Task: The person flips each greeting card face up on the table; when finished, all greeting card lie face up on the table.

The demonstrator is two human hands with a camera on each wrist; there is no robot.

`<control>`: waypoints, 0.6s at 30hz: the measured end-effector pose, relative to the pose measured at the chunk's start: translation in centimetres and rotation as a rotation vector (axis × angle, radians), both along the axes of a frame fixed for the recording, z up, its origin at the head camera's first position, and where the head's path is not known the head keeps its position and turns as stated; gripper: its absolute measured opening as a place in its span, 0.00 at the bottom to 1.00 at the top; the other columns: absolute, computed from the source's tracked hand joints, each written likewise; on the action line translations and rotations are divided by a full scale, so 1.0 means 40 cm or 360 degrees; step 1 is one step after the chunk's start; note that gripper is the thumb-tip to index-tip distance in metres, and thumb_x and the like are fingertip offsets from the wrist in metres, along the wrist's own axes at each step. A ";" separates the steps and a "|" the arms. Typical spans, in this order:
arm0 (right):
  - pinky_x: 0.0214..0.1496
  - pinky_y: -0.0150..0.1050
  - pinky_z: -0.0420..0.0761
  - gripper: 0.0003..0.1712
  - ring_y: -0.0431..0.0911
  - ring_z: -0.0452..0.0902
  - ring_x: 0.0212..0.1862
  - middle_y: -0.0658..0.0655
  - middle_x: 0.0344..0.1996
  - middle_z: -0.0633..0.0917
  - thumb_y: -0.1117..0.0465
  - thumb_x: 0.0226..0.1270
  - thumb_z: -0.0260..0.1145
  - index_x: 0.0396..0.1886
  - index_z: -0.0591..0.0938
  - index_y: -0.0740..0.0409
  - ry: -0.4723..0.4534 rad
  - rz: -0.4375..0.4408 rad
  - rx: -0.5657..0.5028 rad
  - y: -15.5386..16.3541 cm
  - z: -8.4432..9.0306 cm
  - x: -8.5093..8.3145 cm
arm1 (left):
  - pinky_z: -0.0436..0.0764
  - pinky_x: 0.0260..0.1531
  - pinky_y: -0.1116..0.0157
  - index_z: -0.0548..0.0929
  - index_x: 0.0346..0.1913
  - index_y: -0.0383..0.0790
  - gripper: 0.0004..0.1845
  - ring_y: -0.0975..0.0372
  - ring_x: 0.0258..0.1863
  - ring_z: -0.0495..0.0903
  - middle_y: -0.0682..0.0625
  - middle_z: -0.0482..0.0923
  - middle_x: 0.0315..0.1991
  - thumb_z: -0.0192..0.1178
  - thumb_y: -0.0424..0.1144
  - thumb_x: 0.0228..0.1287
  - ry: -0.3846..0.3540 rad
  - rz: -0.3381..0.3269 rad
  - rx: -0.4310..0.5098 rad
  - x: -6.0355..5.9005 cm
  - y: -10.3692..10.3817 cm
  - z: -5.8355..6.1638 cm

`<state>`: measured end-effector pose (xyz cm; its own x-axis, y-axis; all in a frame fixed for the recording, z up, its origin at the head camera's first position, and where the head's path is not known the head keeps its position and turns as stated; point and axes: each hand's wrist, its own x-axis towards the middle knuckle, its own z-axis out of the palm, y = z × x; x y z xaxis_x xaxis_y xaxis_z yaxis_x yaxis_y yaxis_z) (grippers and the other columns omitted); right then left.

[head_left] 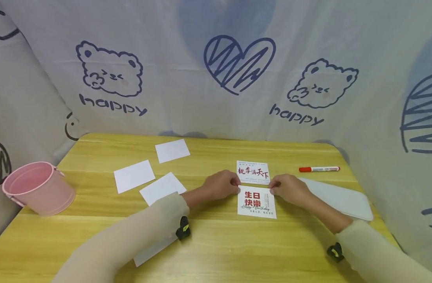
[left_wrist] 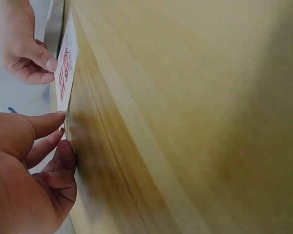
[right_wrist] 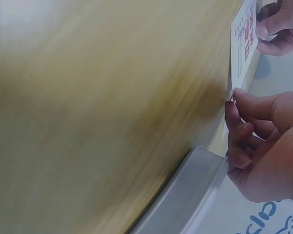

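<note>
A white card with red characters and "Happy Birthday" script [head_left: 256,202] is held level between both hands, close over the wooden table. My left hand [head_left: 221,184] pinches its upper left corner between thumb and fingers; in the left wrist view the thumb [left_wrist: 51,123] presses on the card's edge. My right hand [head_left: 289,189] pinches the upper right corner, and its thumb [right_wrist: 251,103] shows at the card in the right wrist view. Just behind it lies a second card with red characters [head_left: 253,173], its near edge right at the birthday card's far edge.
Several blank white cards [head_left: 134,176] lie left of the hands, one partly under the left sleeve. A pink bucket [head_left: 43,190] stands at the far left. A red-capped marker [head_left: 320,169] and a white flat case [head_left: 339,198] lie at the right. A printed curtain [head_left: 173,78] hangs behind the table.
</note>
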<state>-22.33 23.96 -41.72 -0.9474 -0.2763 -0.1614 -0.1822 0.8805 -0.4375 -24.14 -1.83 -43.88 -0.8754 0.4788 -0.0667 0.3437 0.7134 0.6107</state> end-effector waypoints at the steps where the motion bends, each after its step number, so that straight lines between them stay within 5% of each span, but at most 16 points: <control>1: 0.41 0.44 0.77 0.03 0.43 0.78 0.36 0.50 0.36 0.87 0.62 0.69 0.68 0.39 0.86 0.54 -0.0003 -0.0004 -0.0004 0.000 -0.002 -0.002 | 0.75 0.40 0.63 0.87 0.43 0.48 0.07 0.65 0.37 0.78 0.56 0.85 0.40 0.67 0.43 0.66 0.0010 0.0003 -0.0015 -0.002 0.001 0.000; 11: 0.44 0.47 0.77 0.03 0.45 0.78 0.39 0.51 0.38 0.87 0.60 0.70 0.68 0.38 0.86 0.53 0.0006 -0.0071 0.0028 -0.001 -0.019 -0.010 | 0.75 0.40 0.63 0.87 0.41 0.47 0.05 0.64 0.36 0.77 0.55 0.83 0.40 0.68 0.43 0.66 0.0009 0.0020 -0.0049 -0.005 0.011 0.004; 18: 0.40 0.44 0.75 0.04 0.46 0.77 0.37 0.52 0.38 0.85 0.58 0.67 0.70 0.39 0.86 0.52 0.0174 -0.0079 0.0115 -0.013 -0.014 -0.012 | 0.77 0.43 0.63 0.86 0.41 0.47 0.04 0.64 0.38 0.77 0.55 0.83 0.41 0.66 0.42 0.67 0.0013 0.0023 -0.0005 -0.014 -0.017 0.009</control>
